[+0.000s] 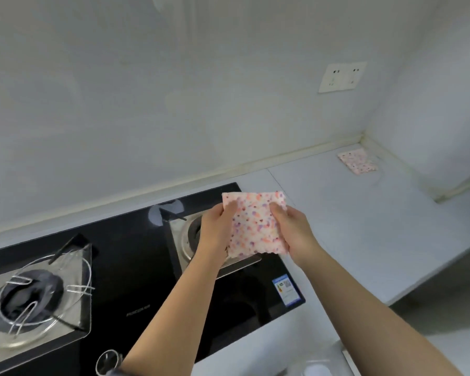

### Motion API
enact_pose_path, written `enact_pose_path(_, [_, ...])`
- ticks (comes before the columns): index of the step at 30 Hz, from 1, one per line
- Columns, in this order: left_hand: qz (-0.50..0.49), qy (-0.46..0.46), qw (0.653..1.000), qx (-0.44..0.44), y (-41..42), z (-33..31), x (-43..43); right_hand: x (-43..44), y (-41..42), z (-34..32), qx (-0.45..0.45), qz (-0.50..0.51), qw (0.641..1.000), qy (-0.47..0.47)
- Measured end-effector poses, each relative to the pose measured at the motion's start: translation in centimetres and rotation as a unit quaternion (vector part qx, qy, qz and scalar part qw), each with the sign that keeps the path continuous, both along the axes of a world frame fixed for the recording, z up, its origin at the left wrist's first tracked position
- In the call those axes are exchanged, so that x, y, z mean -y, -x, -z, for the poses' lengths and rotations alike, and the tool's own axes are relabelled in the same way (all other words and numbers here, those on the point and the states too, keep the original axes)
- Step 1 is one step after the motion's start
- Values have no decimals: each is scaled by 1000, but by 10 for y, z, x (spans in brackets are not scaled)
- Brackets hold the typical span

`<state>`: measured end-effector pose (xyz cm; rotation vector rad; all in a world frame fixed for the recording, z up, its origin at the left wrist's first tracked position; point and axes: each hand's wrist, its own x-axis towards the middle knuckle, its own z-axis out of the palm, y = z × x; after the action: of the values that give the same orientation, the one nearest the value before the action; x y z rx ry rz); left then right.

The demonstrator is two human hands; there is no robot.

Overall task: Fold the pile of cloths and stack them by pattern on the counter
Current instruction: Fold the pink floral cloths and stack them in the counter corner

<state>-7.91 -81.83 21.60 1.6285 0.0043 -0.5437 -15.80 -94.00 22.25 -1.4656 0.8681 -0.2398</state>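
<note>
Two burners sit on the black glass gas hob [136, 294] set into the pale grey kitchen counter [364, 226]. Above the right-hand burner we see one white cloth dotted pink, orange and purple [255, 223] held in the air, apparently part-folded. The left hand [215, 229] and the right hand [291, 229] each grip a side edge with curled fingers, which we judge keeps the layers square for the next crease. We count one small folded stack of the same dotted pattern [358, 161] in the counter's far right corner, presumably this cloth's destination. How many cloths it holds we cannot tell.
</note>
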Motion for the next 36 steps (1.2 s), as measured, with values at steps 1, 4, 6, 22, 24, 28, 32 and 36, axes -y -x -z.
enact_pose_path(1, [19, -19, 999, 19, -1, 5, 18, 16, -2, 3, -5, 20, 999, 42])
enact_pose_path(4, [48, -99, 991, 82, -3, 22, 62, 51, -8, 16, -15, 48, 981, 190])
enact_pose_path(6, [50, -131, 983, 120, -5, 26, 97, 80, -11, 23, -31, 54, 963, 263])
enact_pose_path(22, [132, -180, 974, -46, -19, 94, 423, 430, -14, 96, -135, -12, 951, 276])
enact_pose_path(24, [142, -171, 973, -57, -24, 100, 462, 472, -18, 104, -149, -11, 948, 280])
enact_pose_path(28, [138, -182, 973, -34, -39, 111, 545, 553, -36, 125, -169, -16, 935, 311])
enact_pose_path(32, [135, -211, 968, 34, -61, 119, 604, 609, -64, 138, -181, -13, 911, 371])
enact_pose_path(36, [141, -249, 956, 67, -82, 132, 642, 645, -87, 156, -205, -30, 887, 412])
